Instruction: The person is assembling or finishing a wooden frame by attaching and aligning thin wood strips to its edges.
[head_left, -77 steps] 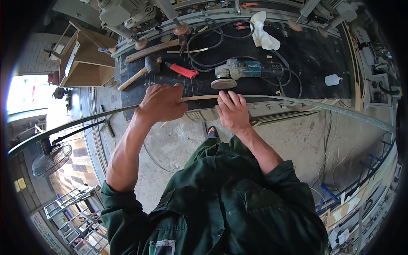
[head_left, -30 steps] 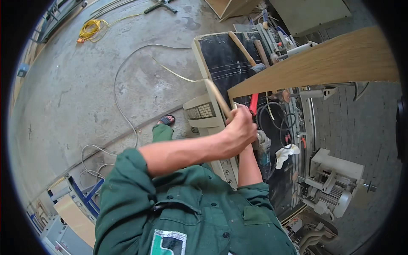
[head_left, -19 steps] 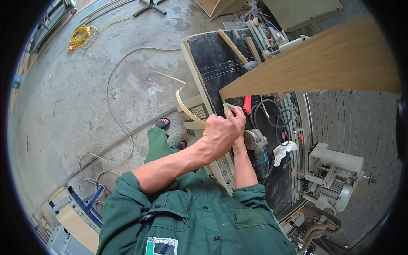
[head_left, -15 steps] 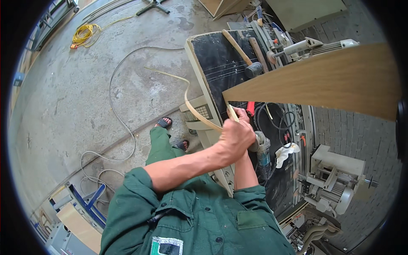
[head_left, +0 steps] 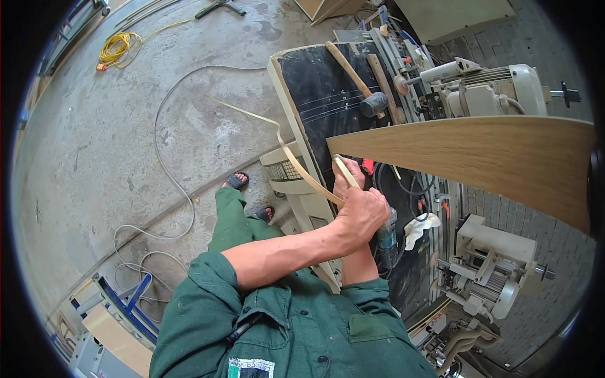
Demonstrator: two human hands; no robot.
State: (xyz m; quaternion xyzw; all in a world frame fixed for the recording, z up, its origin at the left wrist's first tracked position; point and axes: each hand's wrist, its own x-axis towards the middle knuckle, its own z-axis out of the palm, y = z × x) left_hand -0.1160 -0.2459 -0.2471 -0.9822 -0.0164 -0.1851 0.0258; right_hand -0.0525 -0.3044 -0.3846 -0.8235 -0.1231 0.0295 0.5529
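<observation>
I hold a long oak-coloured board [head_left: 479, 157] on edge over a black-topped workbench [head_left: 318, 94]. A thin pale edging strip [head_left: 287, 148] curls away from the board's near end and trails out to the left over the floor. My left hand [head_left: 362, 214] is closed around this strip close to the board's corner. Partly hidden behind it, my right hand [head_left: 345, 181] pinches the strip's short stiff end at the corner of the board.
A hammer [head_left: 372, 101], an angle grinder [head_left: 387, 236] and a white cloth [head_left: 421, 225] lie on the bench. Machines with motors [head_left: 498, 88] stand to the right. Grey cables [head_left: 170, 157] and a yellow cord [head_left: 116, 50] lie on the concrete floor.
The strip has peeled further off the board and now hangs in a longer loop to the left. My hands stayed at the board's corner while the view shifted a little.
</observation>
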